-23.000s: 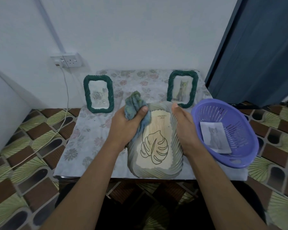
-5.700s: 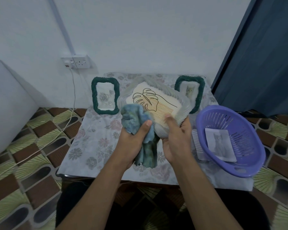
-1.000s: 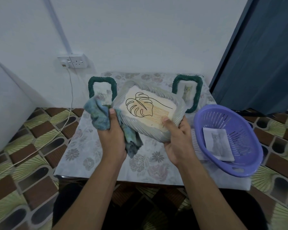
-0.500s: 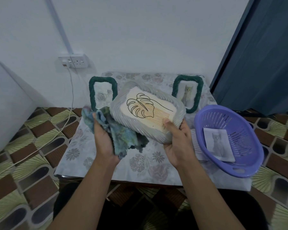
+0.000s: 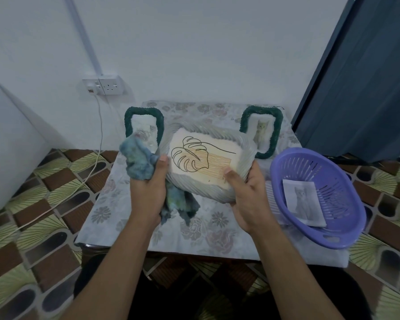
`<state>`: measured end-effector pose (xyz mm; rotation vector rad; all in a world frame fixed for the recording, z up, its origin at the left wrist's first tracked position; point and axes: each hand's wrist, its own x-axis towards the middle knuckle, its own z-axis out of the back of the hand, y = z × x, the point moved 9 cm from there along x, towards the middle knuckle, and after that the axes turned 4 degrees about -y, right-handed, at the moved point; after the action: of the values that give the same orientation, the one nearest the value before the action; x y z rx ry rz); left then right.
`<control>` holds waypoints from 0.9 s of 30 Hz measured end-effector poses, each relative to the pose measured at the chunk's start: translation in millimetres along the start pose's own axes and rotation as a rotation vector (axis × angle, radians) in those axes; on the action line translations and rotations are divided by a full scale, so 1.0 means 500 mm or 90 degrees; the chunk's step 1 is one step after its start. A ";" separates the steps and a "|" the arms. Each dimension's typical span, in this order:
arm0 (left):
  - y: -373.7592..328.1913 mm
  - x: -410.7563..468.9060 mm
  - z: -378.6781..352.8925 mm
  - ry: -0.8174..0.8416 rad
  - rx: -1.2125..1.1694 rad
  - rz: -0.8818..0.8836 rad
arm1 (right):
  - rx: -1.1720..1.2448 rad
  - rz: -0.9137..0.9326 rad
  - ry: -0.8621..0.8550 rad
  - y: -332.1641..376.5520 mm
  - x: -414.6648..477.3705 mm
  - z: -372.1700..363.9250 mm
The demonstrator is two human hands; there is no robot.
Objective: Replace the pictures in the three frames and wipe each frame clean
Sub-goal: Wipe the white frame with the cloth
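Note:
I hold a large pale rope-wrapped frame [image 5: 226, 139] with a leaf drawing above the table, tilted toward me. My right hand [image 5: 247, 195] grips its lower right edge, thumb on the picture. My left hand [image 5: 148, 190] grips a blue-green cloth [image 5: 138, 159] against the frame's left edge. Two green rope frames stand at the back: the left frame [image 5: 127, 121] shows flowers, the right frame [image 5: 276, 125] shows a cat; both are partly hidden by the large frame.
A purple plastic basket [image 5: 342, 232] sits at the table's right edge with a cat picture [image 5: 304, 202] inside. The small table [image 5: 129, 215] has a floral cover. A wall socket [image 5: 104, 85] and cable are at the left; a dark curtain hangs at right.
My left hand with the cloth has moved back up against the frame's left edge after dropping lower. The frame stays tilted in my right hand.

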<state>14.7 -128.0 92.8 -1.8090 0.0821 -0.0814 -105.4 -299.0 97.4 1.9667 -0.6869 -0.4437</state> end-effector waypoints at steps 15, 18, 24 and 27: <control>0.081 -0.109 -0.112 0.144 -0.047 0.226 | 0.049 0.067 -0.127 -0.016 0.002 -0.003; 0.087 -0.133 -0.139 0.201 -0.090 0.226 | 0.020 0.081 -0.146 -0.008 0.004 -0.002; 0.075 -0.111 -0.116 0.132 -0.079 0.177 | 0.004 0.082 -0.156 -0.014 0.004 0.006; 0.074 -0.101 -0.105 0.115 -0.087 0.187 | -0.021 0.099 -0.148 -0.014 0.000 0.003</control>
<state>-41.1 -182.5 68.8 -1.9031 0.4904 -0.0300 -104.3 -297.6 90.6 1.8317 -0.9664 -0.5904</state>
